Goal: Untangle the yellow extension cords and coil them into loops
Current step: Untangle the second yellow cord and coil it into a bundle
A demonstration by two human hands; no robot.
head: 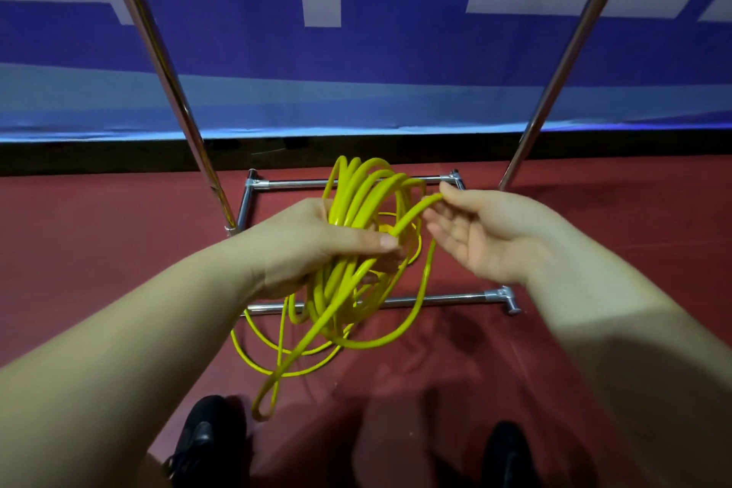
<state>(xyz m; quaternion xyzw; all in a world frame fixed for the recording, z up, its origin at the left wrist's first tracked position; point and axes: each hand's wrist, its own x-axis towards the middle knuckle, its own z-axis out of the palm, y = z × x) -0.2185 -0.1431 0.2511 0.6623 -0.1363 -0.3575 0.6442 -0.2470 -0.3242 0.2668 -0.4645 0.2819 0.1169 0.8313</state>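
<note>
— While the left hand has its fingers and thumb closed around a bundle of loops of the yellow cord, how firm do you judge that grip?

— Firm enough, I think. The thumb lies across the front of the strands. The right hand is the weaker point: its fingers are spread and relaxed, and only the tips of thumb and forefinger pinch one strand near its top.

— So that strand could slip?

— It could. It runs from the pinch down into the left fist, and a second stretch curves down below the right hand. A loose pinch may drop it before it joins the bundle.

— And below the hands?

— Several loops hang from the left fist and trail onto the red floor. One long narrow loop reaches almost to the black shoe; a step could trap it.

— Anything else?

— The slack crosses the chrome bar of the metal rack base. Pulling upward may snag it there, or tighten crossed loops into a knot.
</note>
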